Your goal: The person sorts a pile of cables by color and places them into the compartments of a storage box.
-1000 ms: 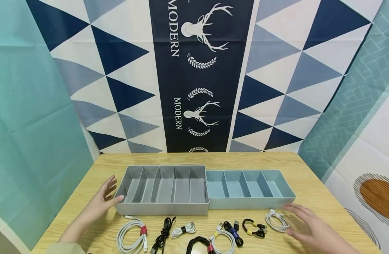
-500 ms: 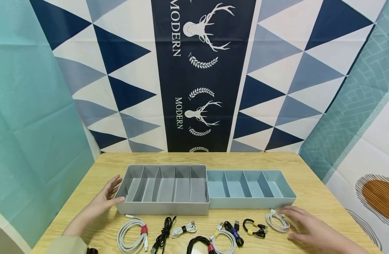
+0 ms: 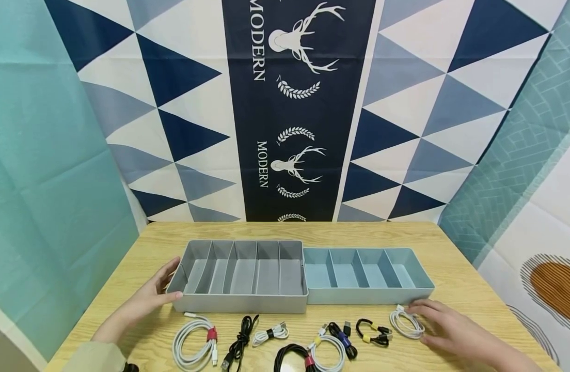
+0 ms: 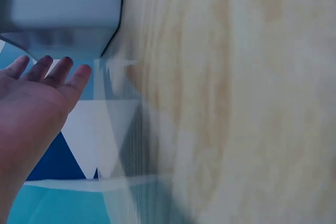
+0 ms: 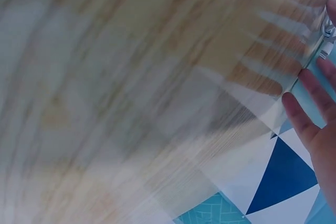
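At the left end of a grey divided box (image 3: 238, 304), my left hand (image 3: 147, 295) rests with fingers extended. Its thumb tip overlaps the box's front left corner, and the left wrist view shows the fingers (image 4: 59, 72) close to the box's end. On the other side, my right hand (image 3: 452, 326) lies low over the table, palm down, its fingertips right at a small coiled white cable (image 3: 407, 324). The right wrist view shows those fingers (image 5: 315, 90) spread loosely. Neither hand grips anything.
A blue divided box (image 3: 368, 296) adjoins the grey one. In front lie a white cable with red strap (image 3: 178, 343), black cables (image 3: 242, 338), a white cable with black strap (image 3: 269, 336), a blue-strapped cable (image 3: 343, 338) and a yellow-strapped black cable (image 3: 375, 338).
My right hand has shifted slightly left, so its fingertips are closer to the small white cable. My left hand stays beside the grey box. The head view has tilted a little.
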Demonstrator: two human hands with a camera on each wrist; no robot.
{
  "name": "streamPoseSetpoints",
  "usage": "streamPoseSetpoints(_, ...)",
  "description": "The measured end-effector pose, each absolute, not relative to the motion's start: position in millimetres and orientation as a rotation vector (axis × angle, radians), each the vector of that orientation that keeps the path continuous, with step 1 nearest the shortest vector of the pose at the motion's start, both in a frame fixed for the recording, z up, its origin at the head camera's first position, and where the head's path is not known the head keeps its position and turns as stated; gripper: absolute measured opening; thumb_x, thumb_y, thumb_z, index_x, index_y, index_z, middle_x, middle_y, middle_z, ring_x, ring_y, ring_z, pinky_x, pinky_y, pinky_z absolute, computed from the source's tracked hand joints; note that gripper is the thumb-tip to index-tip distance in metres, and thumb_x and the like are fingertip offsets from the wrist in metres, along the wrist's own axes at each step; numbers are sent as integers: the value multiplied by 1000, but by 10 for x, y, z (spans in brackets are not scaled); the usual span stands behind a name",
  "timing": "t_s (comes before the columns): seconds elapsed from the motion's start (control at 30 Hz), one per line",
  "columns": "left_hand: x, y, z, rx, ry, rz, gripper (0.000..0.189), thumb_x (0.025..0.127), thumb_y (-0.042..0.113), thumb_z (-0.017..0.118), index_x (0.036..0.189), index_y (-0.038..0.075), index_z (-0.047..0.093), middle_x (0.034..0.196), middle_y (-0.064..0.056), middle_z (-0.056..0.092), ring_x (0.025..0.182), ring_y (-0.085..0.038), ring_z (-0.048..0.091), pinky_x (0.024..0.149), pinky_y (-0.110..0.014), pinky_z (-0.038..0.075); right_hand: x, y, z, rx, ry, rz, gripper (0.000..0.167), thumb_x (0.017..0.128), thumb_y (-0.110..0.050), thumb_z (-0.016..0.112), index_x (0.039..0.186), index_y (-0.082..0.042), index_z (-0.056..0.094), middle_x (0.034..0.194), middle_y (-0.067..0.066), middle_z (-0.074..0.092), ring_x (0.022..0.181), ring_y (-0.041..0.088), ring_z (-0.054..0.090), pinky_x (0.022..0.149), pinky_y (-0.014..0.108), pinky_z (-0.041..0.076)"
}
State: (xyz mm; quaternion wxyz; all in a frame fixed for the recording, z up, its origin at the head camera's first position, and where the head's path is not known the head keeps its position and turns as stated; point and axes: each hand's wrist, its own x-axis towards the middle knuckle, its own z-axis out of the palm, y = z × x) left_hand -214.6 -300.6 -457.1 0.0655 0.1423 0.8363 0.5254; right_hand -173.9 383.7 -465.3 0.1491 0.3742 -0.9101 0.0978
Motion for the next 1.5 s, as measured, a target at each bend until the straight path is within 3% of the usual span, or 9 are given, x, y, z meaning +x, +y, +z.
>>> streamPoseSetpoints(0.03,-2141,-2998,-4568,421,2538,1579,83,91,13,62,152,6,8,154,-26,10,136,-53,13,106,-57,19,-1738,3827,-4652,1069,-2609,270,48,73,-35,80,117,-23,63,113,-4,61,103,8,56,88,1,33)
streamPoseSetpoints(0.1,-2130,-2983,-4567,408,2573,1558,81,91,15,63,152,5,10,153,-27,14,136,-52,18,105,-56,23,-1739,3809,-4647,1075,-2593,247,48,73,-36,80,116,-23,63,112,-4,61,100,9,58,87,1,34)
streamPoseSetpoints(0.23,-2102,-2957,-4566,388,2619,1542,79,91,17,63,151,3,14,151,-28,19,133,-50,27,99,-27,38,-1756,3771,-4640,1109,-2543,220,48,71,-35,81,114,-22,65,111,-7,61,96,10,59,89,1,33)
streamPoseSetpoints(0.37,-2067,-2944,-4546,369,2632,1549,80,89,17,65,151,4,15,150,-28,21,131,-47,32,88,-11,37,-1779,3731,-4635,1147,-2504,219,49,70,-35,82,114,-21,66,112,-7,60,96,10,59,91,2,32)
streamPoseSetpoints(0.53,-2047,-2931,-4502,376,2665,1522,80,89,18,66,151,6,17,150,-28,23,130,-48,34,88,-13,38,-1799,3722,-4642,1157,-2502,230,42,70,-38,81,107,-26,64,110,-9,59,94,8,58,89,3,33)
streamPoseSetpoints(0.97,-2052,-2911,-4502,346,2688,1519,75,91,17,63,150,4,20,149,-28,25,129,-47,36,89,-14,39,-1851,3736,-4698,1317,-2352,271,33,68,-25,82,93,-33,63,110,-1,60,92,14,61,89,8,39)
streamPoseSetpoints(1.1,-2042,-2908,-4496,334,2666,1525,75,92,17,62,150,4,18,150,-28,23,131,-49,32,99,-34,40,-1806,3708,-4676,1289,-2404,275,35,69,-23,83,92,-36,61,111,-4,59,94,13,61,88,6,38)
streamPoseSetpoints(1.23,-2035,-2899,-4478,318,2643,1530,75,92,18,62,151,4,16,150,-29,21,133,-51,27,103,-55,31,-1755,3692,-4644,1247,-2479,288,32,74,-25,80,93,-38,58,114,-5,58,94,11,61,86,3,36)
streamPoseSetpoints(1.5,-2038,-2890,-4450,286,2645,1520,76,91,19,63,150,4,18,150,-29,22,132,-52,28,101,-54,35,-1705,3681,-4579,1159,-2556,265,29,80,-23,76,96,-37,56,117,-6,57,95,8,59,81,6,38)
